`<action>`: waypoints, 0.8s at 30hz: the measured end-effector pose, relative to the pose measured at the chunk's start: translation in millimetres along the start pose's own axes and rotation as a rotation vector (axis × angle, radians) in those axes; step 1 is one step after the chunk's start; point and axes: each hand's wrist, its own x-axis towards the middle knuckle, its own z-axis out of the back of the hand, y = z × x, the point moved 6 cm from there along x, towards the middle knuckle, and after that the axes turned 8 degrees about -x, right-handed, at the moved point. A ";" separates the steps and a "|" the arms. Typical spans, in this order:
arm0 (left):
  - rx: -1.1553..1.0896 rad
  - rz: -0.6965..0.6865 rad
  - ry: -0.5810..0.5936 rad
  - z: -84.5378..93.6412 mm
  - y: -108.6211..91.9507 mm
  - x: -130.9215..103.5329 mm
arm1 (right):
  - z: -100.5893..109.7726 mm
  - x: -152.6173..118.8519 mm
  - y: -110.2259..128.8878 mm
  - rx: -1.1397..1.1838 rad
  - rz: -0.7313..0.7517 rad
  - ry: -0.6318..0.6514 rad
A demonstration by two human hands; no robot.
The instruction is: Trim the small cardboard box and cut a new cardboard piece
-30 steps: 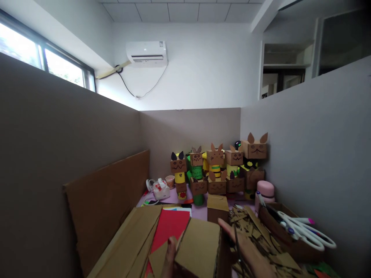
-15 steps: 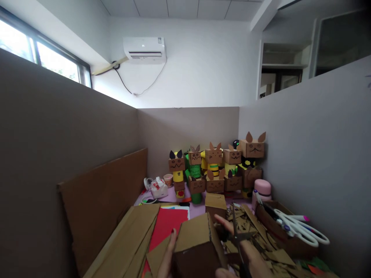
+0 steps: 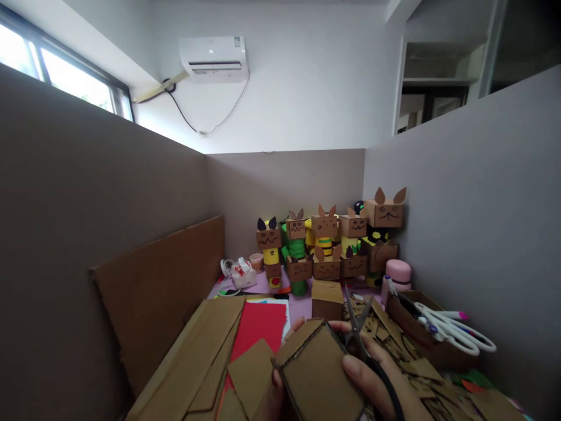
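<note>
A brown cardboard box [image 3: 322, 371] with rough glued edges is held low in the middle of the head view. My left hand [image 3: 275, 390] grips its left side, fingertips showing behind the top edge. My right hand [image 3: 377, 374] presses the box's right side with the thumb and also holds black-handled scissors [image 3: 358, 336], whose blades stand apart and point up and away. Left of the box lie loose cardboard squares [image 3: 252, 371] and a red sheet [image 3: 260, 324]. Just behind it stands another small cardboard box [image 3: 327, 299].
Several cardboard animal figures [image 3: 326, 266] stand at the back. Cardboard scraps [image 3: 390, 330] cover the right side, beside an open box [image 3: 442, 359] with white-handled scissors and pens. A pink container [image 3: 398, 273] stands behind. Large cardboard sheets [image 3: 197, 356] lie left.
The box has been turned and tilted, so another face shows. The scissors in my right hand have swung more upright with blades wider apart. The camera view has shifted slightly.
</note>
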 end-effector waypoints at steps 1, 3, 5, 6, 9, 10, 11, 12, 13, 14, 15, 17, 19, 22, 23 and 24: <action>-0.026 0.002 0.018 0.4 1.4 1.0 | 0.2 1.2 -1.5 -0.022 -0.002 0.008; -0.090 0.006 0.040 3.5 3.7 3.7 | 1.5 3.2 -3.0 -0.114 0.024 0.005; -0.155 0.012 0.064 7.6 5.2 6.3 | 2.5 3.7 -1.7 -0.239 0.081 -0.012; -0.182 0.010 0.074 9.9 5.3 7.3 | 2.3 3.4 -0.4 -0.292 0.112 -0.016; -0.237 0.018 0.064 17.1 5.4 8.8 | -0.5 0.7 5.1 -0.386 0.206 -0.007; -0.250 0.030 0.049 19.1 5.7 8.8 | -1.7 -0.2 6.2 -0.396 0.226 0.000; -0.263 0.046 0.033 20.7 6.2 8.5 | -2.6 -0.7 6.8 -0.398 0.238 0.009; -0.271 0.060 0.017 21.9 6.5 8.1 | -3.1 -1.0 6.7 -0.397 0.243 0.016; -0.272 0.070 0.003 22.9 6.5 7.6 | -3.2 -0.8 6.1 -0.396 0.246 0.021; -0.268 0.075 -0.008 24.0 6.1 7.1 | -2.6 -0.3 5.4 -0.395 0.250 0.021; -0.262 0.078 -0.017 25.4 5.5 6.5 | -1.3 0.6 4.7 -0.396 0.256 0.016; -0.249 0.089 -0.030 30.0 4.0 5.6 | 3.8 3.2 2.7 -0.402 0.267 -0.004; -0.248 0.072 -0.019 36.6 0.2 5.7 | 11.5 6.5 -0.2 -0.420 0.265 -0.030; -0.268 -0.018 0.024 48.6 -10.6 7.8 | 22.7 9.5 -6.5 -0.492 0.232 -0.060; -0.279 -0.044 0.034 52.7 -14.1 8.6 | 24.6 9.2 -8.8 -0.525 0.219 -0.060; -0.288 -0.071 0.041 56.5 -17.3 9.4 | 25.6 8.1 -11.0 -0.555 0.208 -0.062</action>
